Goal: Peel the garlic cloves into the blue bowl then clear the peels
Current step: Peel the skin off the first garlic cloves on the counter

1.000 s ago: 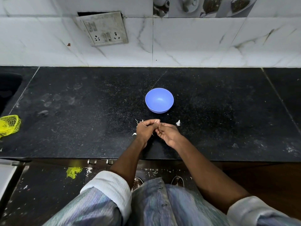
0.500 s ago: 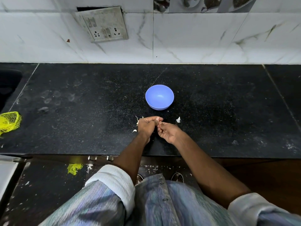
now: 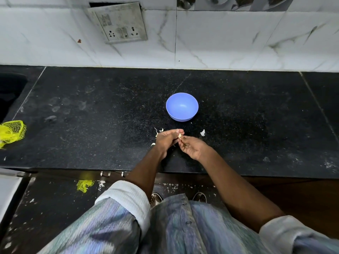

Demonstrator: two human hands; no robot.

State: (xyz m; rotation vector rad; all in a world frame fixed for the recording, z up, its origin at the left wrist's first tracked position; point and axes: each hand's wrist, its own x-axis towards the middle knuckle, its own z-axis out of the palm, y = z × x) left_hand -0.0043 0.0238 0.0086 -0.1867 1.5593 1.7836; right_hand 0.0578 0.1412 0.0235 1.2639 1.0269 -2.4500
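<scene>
Nearest, over the front of the black counter (image 3: 91, 125), the left hand (image 3: 166, 142) curls its fingers around a garlic clove (image 3: 180, 136), while the right hand (image 3: 192, 147), at its 3 o'clock, pinches at the clove's skin with curled fingertips. Peels (image 3: 156, 133) lie at the left hand's 10 o'clock and another peel (image 3: 202, 133) at the right hand's 1 o'clock. Farther, at 12 o'clock, sits the blue bowl (image 3: 182, 106).

Black speckled surface (image 3: 91, 116), dusty smudges at its left part. Yellow mesh bag (image 3: 12, 132) on the far left edge. Grimy switch-and-socket plate (image 3: 118, 22) tilted on the white marble-tile wall (image 3: 238, 39). Yellow scrap (image 3: 84, 185) on the floor below, amid white flecks
</scene>
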